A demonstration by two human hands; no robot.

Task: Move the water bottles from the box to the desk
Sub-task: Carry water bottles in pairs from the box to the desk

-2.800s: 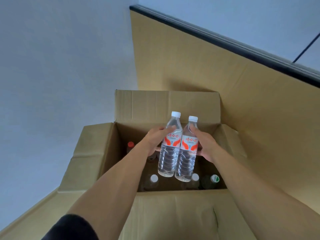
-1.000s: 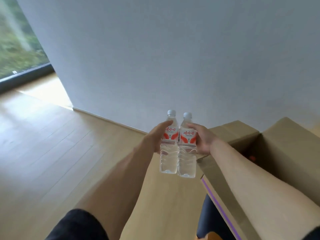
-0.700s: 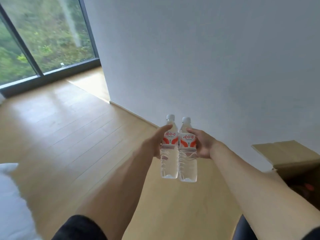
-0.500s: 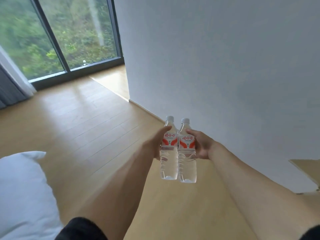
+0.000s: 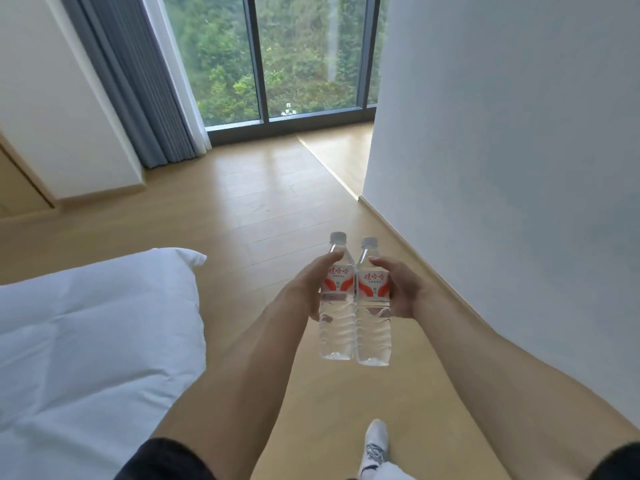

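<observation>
hands: left [image 5: 308, 289] grips left bottle [image 5: 337, 306] | right [image 5: 403, 289] grips right bottle [image 5: 373, 306] | both full, capped

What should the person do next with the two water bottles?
Probably keep walking and look around for the desk, because none is in view. The left hand grips the left bottle and the right hand grips the right bottle, both upright over bare floor, with a bed on the left.
</observation>
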